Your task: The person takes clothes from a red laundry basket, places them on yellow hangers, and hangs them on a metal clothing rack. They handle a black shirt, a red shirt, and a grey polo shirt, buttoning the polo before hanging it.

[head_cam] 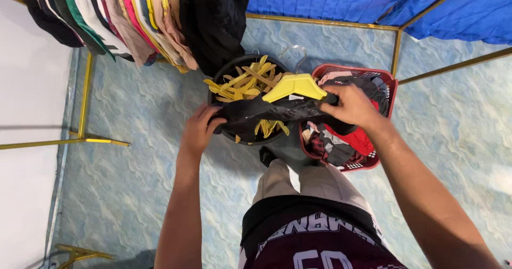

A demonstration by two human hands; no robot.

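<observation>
Both hands stretch black garment crosswise, yellow hanger hook pointing away

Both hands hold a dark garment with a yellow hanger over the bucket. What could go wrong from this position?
1. The black garment is bunched between the left hand and right hand, so it may slip off the yellow hanger on one side.
2. It hangs right above the black bucket of loose hangers; the cloth could snag on one.
3. The red laundry basket stands close to the feet and might be kicked.
</observation>
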